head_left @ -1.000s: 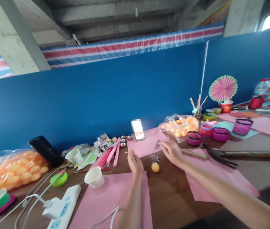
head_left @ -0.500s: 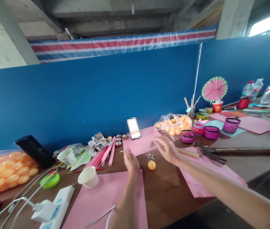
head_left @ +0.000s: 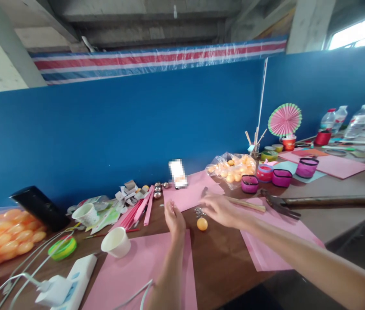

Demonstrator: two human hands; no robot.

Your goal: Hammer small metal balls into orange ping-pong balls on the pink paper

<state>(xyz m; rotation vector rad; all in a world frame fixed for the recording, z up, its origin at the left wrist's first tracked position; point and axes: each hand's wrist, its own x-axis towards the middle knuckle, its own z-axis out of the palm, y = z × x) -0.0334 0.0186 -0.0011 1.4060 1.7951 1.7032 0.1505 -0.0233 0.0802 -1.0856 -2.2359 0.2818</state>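
Note:
My left hand (head_left: 174, 219) is raised over the table's middle beside a pink sheet, its fingers curled in; whatever they hold is too small to make out. My right hand (head_left: 221, 210) hovers palm down with bent fingers apart, over a small pile of shiny metal pieces (head_left: 199, 212). Close in front of that hand lies an orange ball (head_left: 202, 224). A wooden handle (head_left: 249, 204) lies partly behind my right hand, and a greyish tip shows beyond the fingers. Further right, a claw hammer (head_left: 327, 201) rests on pink paper (head_left: 276, 245).
A white paper cup (head_left: 116, 242) stands on the pink sheet (head_left: 137, 275) at left, near a power strip (head_left: 81, 269) with cables. Behind are a phone (head_left: 178, 174), metal balls (head_left: 158, 189), a bag of orange balls (head_left: 232, 168) and purple containers (head_left: 281, 178). Another person's hand shows far right.
My right hand has moved down and slightly left, over the metal pieces, uncovering more of the wooden handle. My left hand keeps nearly the same place. The view has shifted slightly.

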